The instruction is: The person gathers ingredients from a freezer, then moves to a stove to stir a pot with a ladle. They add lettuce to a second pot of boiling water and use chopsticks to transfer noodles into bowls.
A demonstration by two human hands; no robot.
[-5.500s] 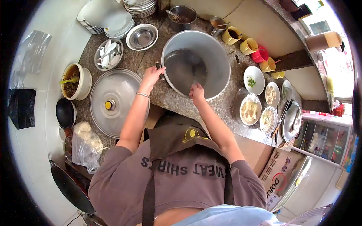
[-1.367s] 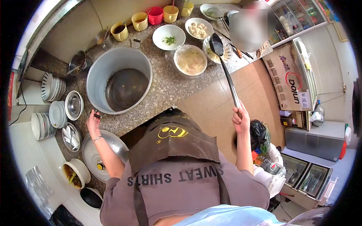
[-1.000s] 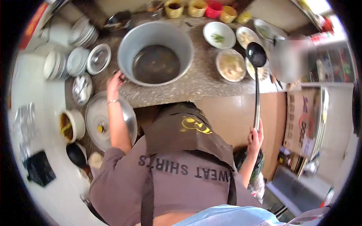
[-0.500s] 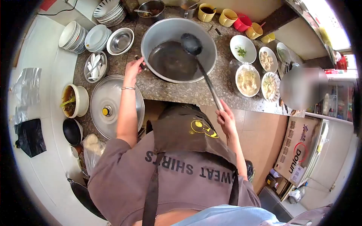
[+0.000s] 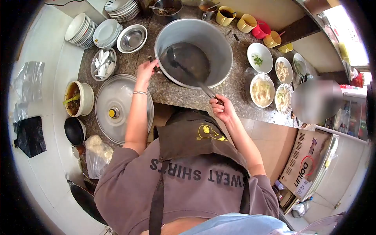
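Observation:
A large metal pot (image 5: 219,43) stands on the stone counter with dark-looking liquid in its bottom. My left hand (image 5: 146,72) is closed round the pot's side handle (image 5: 153,64). The long handle of a ladle (image 5: 192,76) is gripped in my right hand (image 5: 223,107), in front of the pot's rim. The ladle's bowl is down in the liquid at the pot's left side, partly hidden. A round metal lid (image 5: 125,94) with a yellow-topped knob lies left of my left forearm.
Stacked plates (image 5: 106,33), a spoon bowl (image 5: 103,64) and a brown-stained pot (image 5: 87,100) are at the left. Four bowls, including one with greens (image 5: 260,58), stand at the right. Several cups (image 5: 246,23) line the back. A cardboard box (image 5: 307,160) is lower right.
My right hand has moved left and up with the ladle. The ladle's bowl has shifted from the pot's upper middle to its left side, lower down. My left hand remains on the handle.

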